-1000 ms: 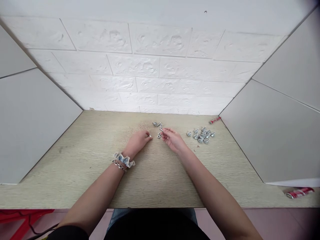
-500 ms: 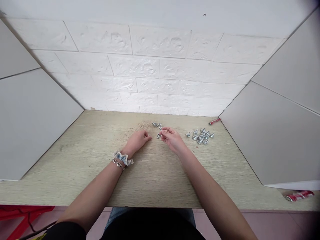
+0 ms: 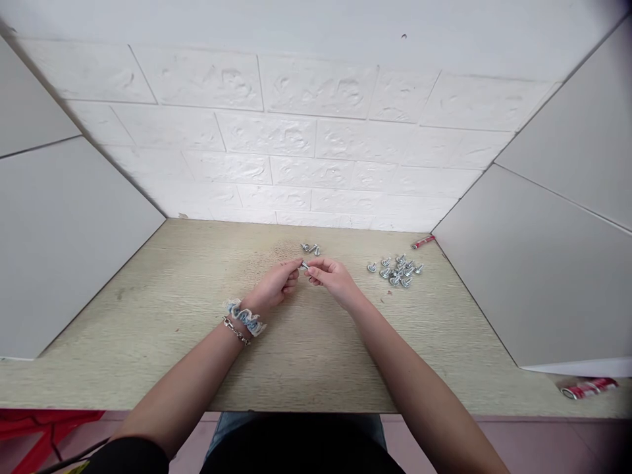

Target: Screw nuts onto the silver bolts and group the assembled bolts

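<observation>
A small silver bolt point(image 3: 305, 265) is pinched between my two hands above the wooden tabletop. My left hand point(image 3: 275, 284) grips its left end between thumb and forefinger, the other fingers curled in. From the right, my right hand point(image 3: 334, 281) closes thumb and fingers on the other end. Fingertips cover most of the bolt, so I cannot tell whether a nut or washer is on it. Just behind the hands lie a few loose bolts point(image 3: 311, 249). Right of my right hand sits a cluster of bolts with washers point(image 3: 397, 270), most with shanks pointing up.
The wooden tabletop point(image 3: 162, 316) ends at a white brick-patterned wall point(image 3: 291, 135). Grey panels stand at left point(image 3: 83, 243) and right point(image 3: 553, 263). One red cylinder point(image 3: 423, 242) lies at the back right corner, another red cylinder point(image 3: 590, 388) near the front right edge.
My right hand has moved slightly left with the metal piece, and my left hand has come up to meet it. Both now pinch it. The small piece beneath my right fingers no longer shows on the table.
</observation>
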Demonstrator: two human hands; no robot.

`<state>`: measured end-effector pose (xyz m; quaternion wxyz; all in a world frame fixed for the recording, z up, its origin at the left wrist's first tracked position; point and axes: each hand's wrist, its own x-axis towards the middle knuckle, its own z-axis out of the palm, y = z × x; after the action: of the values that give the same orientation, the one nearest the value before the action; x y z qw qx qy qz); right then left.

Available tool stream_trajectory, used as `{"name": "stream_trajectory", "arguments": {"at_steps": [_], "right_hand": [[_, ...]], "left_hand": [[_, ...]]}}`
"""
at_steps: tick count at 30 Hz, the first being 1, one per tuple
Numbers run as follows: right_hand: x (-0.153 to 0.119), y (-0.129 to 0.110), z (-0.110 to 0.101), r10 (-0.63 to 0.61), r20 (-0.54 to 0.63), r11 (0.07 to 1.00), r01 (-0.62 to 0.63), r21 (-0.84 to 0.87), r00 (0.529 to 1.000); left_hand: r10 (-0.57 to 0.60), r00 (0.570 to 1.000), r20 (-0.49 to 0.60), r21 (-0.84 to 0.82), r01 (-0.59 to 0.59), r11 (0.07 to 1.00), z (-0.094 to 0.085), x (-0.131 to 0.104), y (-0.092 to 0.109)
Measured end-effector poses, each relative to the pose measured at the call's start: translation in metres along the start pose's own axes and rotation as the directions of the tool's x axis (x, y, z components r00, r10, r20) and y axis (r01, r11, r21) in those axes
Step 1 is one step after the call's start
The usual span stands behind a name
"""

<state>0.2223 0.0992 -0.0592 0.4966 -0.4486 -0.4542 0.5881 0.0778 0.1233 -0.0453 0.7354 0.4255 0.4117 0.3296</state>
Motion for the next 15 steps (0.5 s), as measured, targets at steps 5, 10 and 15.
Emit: {"name": "stream_trajectory", "arguments": {"at_steps": [5,10,15], "right_hand": [[0.0,0.002,0.001,-0.041,-0.019,0.997,0.039,-0.072,0.999],[-0.001,-0.001,0.004,-0.053,-0.06,0.998,0.05,-0.039,0.997],[-0.003,0.0,0.01,0.004,-0.09,0.994,0.006,0.112,0.996]], "left_hand": [[-0.02,1.0,0.001,-0.089,0.02,0.996,-0.001,0.001,-0.001],[-0.026,1.0,-0.018,-0.138,0.023,0.99,-0.002,0.003,-0.002],[0.025,0.998,-0.051,-0.097,-0.03,0.995,-0.001,0.001,-0.001]]}}
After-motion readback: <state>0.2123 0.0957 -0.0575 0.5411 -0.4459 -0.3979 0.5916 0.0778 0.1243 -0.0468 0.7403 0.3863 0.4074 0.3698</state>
